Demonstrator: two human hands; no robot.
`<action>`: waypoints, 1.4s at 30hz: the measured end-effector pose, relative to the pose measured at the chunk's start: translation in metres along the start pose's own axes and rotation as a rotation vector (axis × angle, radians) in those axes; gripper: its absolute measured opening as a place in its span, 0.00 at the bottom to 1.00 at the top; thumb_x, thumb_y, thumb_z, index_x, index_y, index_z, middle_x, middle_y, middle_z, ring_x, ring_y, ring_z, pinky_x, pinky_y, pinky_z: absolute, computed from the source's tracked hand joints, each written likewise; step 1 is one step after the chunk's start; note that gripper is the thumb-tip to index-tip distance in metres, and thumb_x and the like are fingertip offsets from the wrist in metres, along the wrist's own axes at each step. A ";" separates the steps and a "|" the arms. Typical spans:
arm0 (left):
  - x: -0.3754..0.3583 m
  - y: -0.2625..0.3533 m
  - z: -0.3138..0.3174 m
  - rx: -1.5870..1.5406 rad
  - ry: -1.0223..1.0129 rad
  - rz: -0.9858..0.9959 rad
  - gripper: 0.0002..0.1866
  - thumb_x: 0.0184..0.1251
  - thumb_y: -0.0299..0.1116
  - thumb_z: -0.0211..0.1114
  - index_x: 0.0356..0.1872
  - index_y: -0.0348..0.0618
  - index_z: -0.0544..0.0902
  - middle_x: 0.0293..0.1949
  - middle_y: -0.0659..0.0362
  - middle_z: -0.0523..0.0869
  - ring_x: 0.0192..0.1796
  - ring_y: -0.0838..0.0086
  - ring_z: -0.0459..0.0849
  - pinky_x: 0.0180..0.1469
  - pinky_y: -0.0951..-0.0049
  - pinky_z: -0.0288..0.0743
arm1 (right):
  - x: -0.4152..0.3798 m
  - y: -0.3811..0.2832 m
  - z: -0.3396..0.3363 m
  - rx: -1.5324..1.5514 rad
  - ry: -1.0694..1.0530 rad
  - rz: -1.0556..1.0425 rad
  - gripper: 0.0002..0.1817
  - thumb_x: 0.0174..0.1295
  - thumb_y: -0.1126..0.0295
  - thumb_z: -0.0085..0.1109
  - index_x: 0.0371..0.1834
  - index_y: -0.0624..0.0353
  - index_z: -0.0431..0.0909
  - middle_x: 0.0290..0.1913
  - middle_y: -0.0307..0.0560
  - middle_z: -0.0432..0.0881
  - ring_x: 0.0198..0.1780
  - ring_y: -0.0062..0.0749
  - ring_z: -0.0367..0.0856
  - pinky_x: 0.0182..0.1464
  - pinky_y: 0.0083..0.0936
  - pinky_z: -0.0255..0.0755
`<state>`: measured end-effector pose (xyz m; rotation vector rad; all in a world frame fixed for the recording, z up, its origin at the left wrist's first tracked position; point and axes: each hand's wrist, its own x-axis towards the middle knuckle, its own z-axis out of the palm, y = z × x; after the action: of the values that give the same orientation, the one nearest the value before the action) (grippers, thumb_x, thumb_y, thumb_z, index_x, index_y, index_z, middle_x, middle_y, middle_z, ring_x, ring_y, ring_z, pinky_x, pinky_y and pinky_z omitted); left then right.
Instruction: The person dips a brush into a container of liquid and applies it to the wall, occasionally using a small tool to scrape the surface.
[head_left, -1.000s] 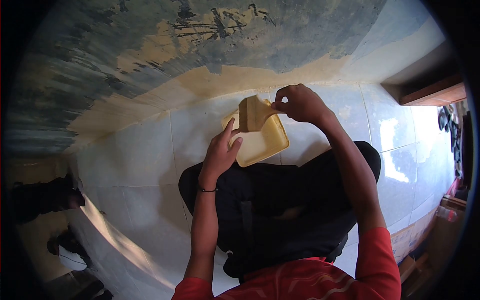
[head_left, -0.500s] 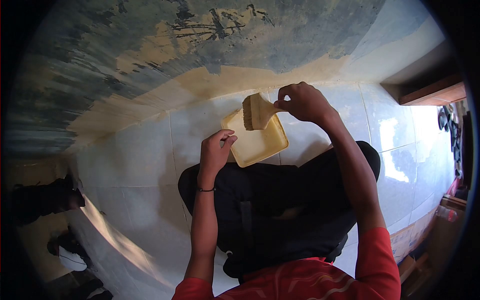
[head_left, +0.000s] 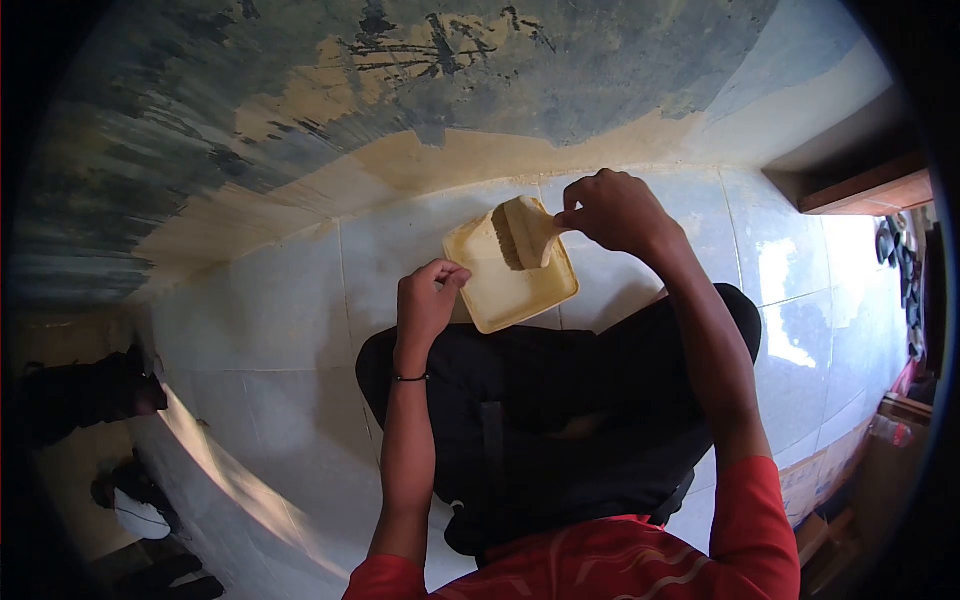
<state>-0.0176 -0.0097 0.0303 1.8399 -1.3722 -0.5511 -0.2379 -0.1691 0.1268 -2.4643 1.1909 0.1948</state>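
My right hand (head_left: 620, 213) is closed around the handle of a wide, flat paintbrush (head_left: 526, 232) with brown bristles and a pale wooden body. The bristles point left, over the upper right part of a shallow, square yellowish tray (head_left: 565, 290). Pale cream-coloured material coats the inside of this tray, which sits on the floor before my crossed legs. At its left rim, my left hand (head_left: 428, 298) is closed, with thumb and fingertips pinched together over the edge.
In front rises a wall (head_left: 560, 80) with grey-green, beige and black patches. Grey tiles (head_left: 270, 300) cover the floor. A wooden ledge (head_left: 870, 185) juts out at the right, near boxes (head_left: 820, 475). Dark items (head_left: 95, 398) lie at the far left.
The paintbrush has tilted and shifted slightly right and down over the tray, with my right hand moving a little right. My left hand stays almost in place at the rim.
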 end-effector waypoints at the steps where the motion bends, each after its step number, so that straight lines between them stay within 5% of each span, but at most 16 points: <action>1: 0.000 0.007 -0.004 0.010 -0.081 -0.159 0.09 0.61 0.32 0.69 0.30 0.35 0.83 0.24 0.53 0.86 0.26 0.70 0.85 0.32 0.73 0.75 | 0.000 0.001 0.001 0.000 -0.001 -0.001 0.14 0.60 0.55 0.61 0.34 0.53 0.86 0.27 0.49 0.84 0.33 0.43 0.83 0.39 0.37 0.75; 5: 0.004 0.009 -0.009 0.130 -0.175 -0.339 0.06 0.61 0.28 0.67 0.33 0.35 0.83 0.29 0.53 0.87 0.31 0.67 0.86 0.38 0.71 0.77 | -0.002 0.003 0.003 -0.048 0.065 -0.024 0.17 0.56 0.56 0.65 0.28 0.62 0.84 0.26 0.53 0.83 0.33 0.46 0.84 0.36 0.39 0.78; 7: 0.003 -0.003 -0.004 -0.028 -0.038 -0.057 0.09 0.62 0.26 0.64 0.42 0.35 0.83 0.38 0.51 0.88 0.39 0.69 0.87 0.46 0.71 0.78 | -0.003 0.001 0.004 -0.057 0.064 -0.038 0.17 0.55 0.56 0.65 0.28 0.62 0.83 0.26 0.53 0.83 0.33 0.46 0.84 0.36 0.39 0.78; 13: -0.001 -0.016 0.001 0.159 -0.013 -0.014 0.16 0.63 0.23 0.59 0.52 0.37 0.79 0.51 0.50 0.84 0.46 0.63 0.85 0.50 0.67 0.77 | -0.008 -0.010 0.008 -0.100 0.042 -0.154 0.14 0.57 0.59 0.62 0.29 0.60 0.81 0.25 0.51 0.82 0.31 0.47 0.82 0.34 0.40 0.74; 15: 0.002 -0.019 0.000 0.145 -0.021 -0.065 0.15 0.63 0.25 0.59 0.52 0.39 0.80 0.49 0.49 0.85 0.45 0.61 0.86 0.49 0.65 0.77 | -0.011 -0.010 0.014 -0.083 0.236 -0.295 0.10 0.58 0.64 0.60 0.34 0.60 0.78 0.25 0.53 0.82 0.29 0.48 0.82 0.32 0.40 0.74; 18: 0.003 -0.021 0.001 0.110 -0.036 -0.167 0.15 0.64 0.29 0.60 0.51 0.39 0.80 0.46 0.48 0.85 0.44 0.58 0.86 0.48 0.63 0.78 | -0.017 -0.018 0.011 -0.156 0.235 -0.258 0.09 0.54 0.74 0.59 0.39 0.59 0.78 0.24 0.49 0.82 0.28 0.44 0.84 0.29 0.38 0.75; 22: 0.003 -0.022 0.001 0.115 -0.087 -0.324 0.16 0.63 0.34 0.61 0.48 0.38 0.81 0.43 0.48 0.86 0.45 0.57 0.86 0.48 0.63 0.78 | -0.013 -0.017 0.017 -0.146 0.244 -0.293 0.10 0.54 0.75 0.57 0.39 0.58 0.79 0.23 0.47 0.82 0.27 0.43 0.84 0.29 0.36 0.76; 25: 0.000 -0.031 0.002 0.259 -0.131 -0.325 0.16 0.61 0.38 0.62 0.45 0.39 0.83 0.42 0.51 0.87 0.45 0.56 0.85 0.49 0.63 0.78 | -0.008 -0.015 0.027 -0.196 0.225 -0.318 0.08 0.58 0.72 0.57 0.41 0.57 0.77 0.23 0.49 0.82 0.27 0.44 0.83 0.29 0.37 0.75; 42: 0.001 -0.020 -0.002 0.292 -0.238 -0.356 0.18 0.59 0.42 0.66 0.45 0.40 0.84 0.42 0.54 0.88 0.44 0.62 0.87 0.49 0.67 0.78 | 0.004 -0.013 0.041 -0.239 0.356 -0.257 0.08 0.52 0.75 0.57 0.37 0.59 0.78 0.21 0.49 0.81 0.24 0.42 0.83 0.25 0.35 0.74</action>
<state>-0.0034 -0.0074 0.0161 2.3421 -1.3372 -0.8074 -0.2230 -0.1478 0.0916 -2.9225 1.0131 -0.1935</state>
